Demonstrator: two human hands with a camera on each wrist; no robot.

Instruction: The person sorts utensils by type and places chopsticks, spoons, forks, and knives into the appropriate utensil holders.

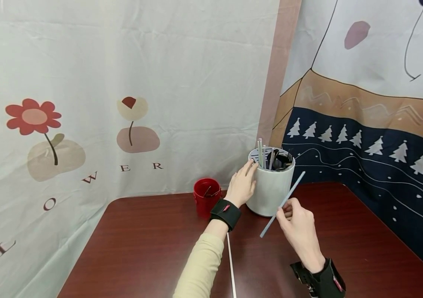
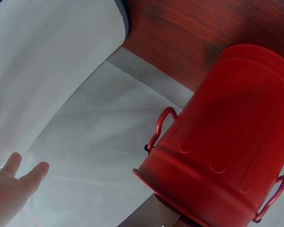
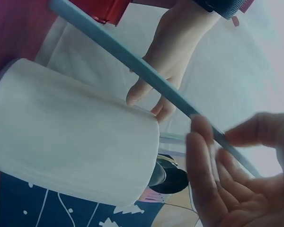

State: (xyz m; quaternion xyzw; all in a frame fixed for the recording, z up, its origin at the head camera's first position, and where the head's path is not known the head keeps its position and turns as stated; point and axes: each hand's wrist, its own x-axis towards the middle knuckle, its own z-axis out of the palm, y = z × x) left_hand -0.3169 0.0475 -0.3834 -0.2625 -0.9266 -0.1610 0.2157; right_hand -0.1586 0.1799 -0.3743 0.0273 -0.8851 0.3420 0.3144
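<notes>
My right hand (image 1: 299, 229) pinches a long, straight light-blue stick (image 1: 285, 199) between thumb and fingers, tilted in front of the white utensil holder (image 1: 271, 192). In the right wrist view the blue stick (image 3: 128, 58) crosses before the holder (image 3: 75, 137). My left hand (image 1: 242, 184) is at the holder's left side, fingertips touching near its rim. The left wrist view shows its fingers (image 2: 33, 177) extended against the pale wall. Pale sticks (image 1: 261, 153), dark spoons and a black fork (image 1: 290, 157) stand in the holder.
A red bucket (image 1: 206, 198) with small side handles and thin items inside stands left of the holder, close to my left wrist. A thin white stick (image 1: 231, 265) lies on the brown table (image 1: 140, 248). Printed cloth (image 1: 196, 82) hangs behind the table.
</notes>
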